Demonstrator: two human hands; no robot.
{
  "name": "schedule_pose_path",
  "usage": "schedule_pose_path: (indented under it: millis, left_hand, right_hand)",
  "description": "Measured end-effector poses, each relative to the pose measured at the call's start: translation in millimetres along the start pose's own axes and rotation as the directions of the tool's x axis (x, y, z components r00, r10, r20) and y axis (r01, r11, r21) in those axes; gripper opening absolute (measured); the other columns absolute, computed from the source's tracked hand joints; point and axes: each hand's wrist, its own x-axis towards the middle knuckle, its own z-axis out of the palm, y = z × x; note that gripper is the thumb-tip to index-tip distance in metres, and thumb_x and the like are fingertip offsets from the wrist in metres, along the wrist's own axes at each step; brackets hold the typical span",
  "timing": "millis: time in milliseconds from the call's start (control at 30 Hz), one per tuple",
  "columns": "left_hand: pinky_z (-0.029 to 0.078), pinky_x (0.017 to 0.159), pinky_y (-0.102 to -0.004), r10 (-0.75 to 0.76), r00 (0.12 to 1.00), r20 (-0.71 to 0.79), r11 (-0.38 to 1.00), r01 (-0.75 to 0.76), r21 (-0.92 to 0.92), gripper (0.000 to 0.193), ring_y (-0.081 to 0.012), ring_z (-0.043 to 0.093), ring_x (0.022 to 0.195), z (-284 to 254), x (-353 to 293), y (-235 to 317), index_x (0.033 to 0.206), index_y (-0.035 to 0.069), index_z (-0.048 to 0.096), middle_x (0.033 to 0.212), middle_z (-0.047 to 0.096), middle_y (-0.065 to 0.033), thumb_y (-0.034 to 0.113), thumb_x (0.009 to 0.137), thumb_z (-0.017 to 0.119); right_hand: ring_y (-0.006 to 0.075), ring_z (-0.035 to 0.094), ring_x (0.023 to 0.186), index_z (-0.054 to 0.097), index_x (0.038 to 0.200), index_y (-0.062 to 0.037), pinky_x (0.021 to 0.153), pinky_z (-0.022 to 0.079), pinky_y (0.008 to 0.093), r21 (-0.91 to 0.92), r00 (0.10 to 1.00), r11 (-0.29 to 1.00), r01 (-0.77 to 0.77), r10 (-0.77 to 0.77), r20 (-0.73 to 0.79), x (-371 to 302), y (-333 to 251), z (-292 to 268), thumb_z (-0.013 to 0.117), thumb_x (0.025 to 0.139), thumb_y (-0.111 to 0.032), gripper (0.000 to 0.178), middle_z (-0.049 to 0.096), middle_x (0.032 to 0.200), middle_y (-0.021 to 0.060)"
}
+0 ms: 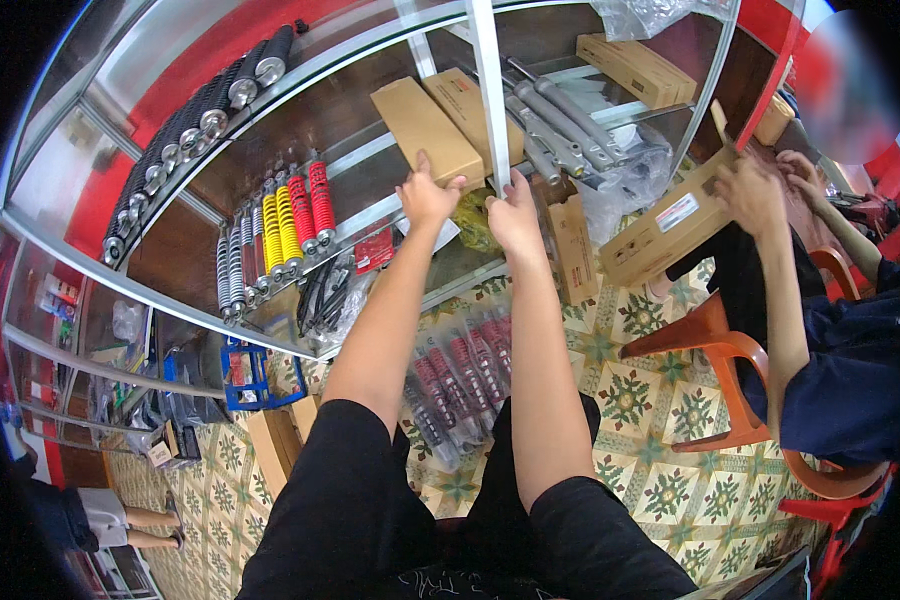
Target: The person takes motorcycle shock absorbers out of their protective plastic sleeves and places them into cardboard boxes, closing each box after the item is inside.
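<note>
A plain brown cardboard box lies lengthwise on the display case's glass shelf. My left hand grips its near end, index finger along the side and thumb at the end face. A second cardboard box rests against it on the right, partly behind the case's metal post. My right hand closes at the post's lower end, thumb to one side and index finger to the other. Yellow plastic wrapping lies between my hands. On the tiled floor below are several red and black shock absorbers in clear plastic.
Left on the shelf stand red, yellow and grey shock absorbers. Grey fork tubes lie to the right. A co-worker's hands hold a long cardboard box, near an orange plastic chair. A blue crate sits at left.
</note>
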Motion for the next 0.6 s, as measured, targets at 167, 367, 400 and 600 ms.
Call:
schedule_pose_path:
  millis: [167,367,400,600]
  left_hand:
    - [0.044,0.102,-0.0475,-0.006,1.0,0.022,0.999,0.005,0.034,0.098,-0.0377,0.065,0.11,1.9,13.1,6.1,0.148,0.004,0.041,0.116,0.067,-0.0251,0.042,0.069,0.085]
    - [0.05,0.097,-0.044,0.001,1.0,-0.016,1.0,-0.002,-0.013,0.099,-0.0384,0.066,0.107,4.4,14.0,9.3,0.148,0.004,0.04,0.113,0.068,-0.0255,0.04,0.069,0.086]
    - [0.05,0.097,-0.0437,-0.002,1.0,0.008,1.0,0.003,-0.008,0.099,-0.0385,0.066,0.107,3.5,14.8,12.5,0.148,0.003,0.039,0.113,0.068,-0.0252,0.039,0.069,0.085]
    - [0.05,0.098,-0.0418,0.18,0.978,0.103,0.973,-0.161,-0.165,0.091,-0.039,0.063,0.114,-9.3,28.5,-43.2,0.147,0.003,0.04,0.122,0.064,-0.0258,0.034,0.073,0.083]
  right_hand:
    - [0.0342,0.04,0.139,0.026,0.153,-0.0022,0.112,0.032,0.0396,0.096,0.998,0.994,-0.043,0.046,-0.035,-1.1,-13.1,-11.5,0.053,0.085,-0.003,0.073,0.039,0.15,0.0281]
    - [0.0318,0.04,0.139,0.026,0.154,-0.0073,0.109,0.034,0.038,0.173,0.997,0.982,-0.073,0.072,0.014,-12.9,-19.5,3.2,0.053,0.086,-0.003,0.074,0.038,0.151,0.0269]
    - [0.0307,0.041,0.138,0.026,0.154,-0.0081,0.108,0.035,0.0373,0.17,0.996,0.982,-0.086,0.082,0.028,-12.0,-19.4,3.1,0.053,0.086,-0.003,0.074,0.037,0.151,0.0266]
    - [0.0247,0.053,0.127,0.041,0.146,-0.0045,0.101,0.045,0.0322,0.299,0.992,0.949,-0.1,0.07,0.107,-14.0,-20.9,5.3,0.06,0.091,-0.008,0.059,0.051,0.141,0.0209]
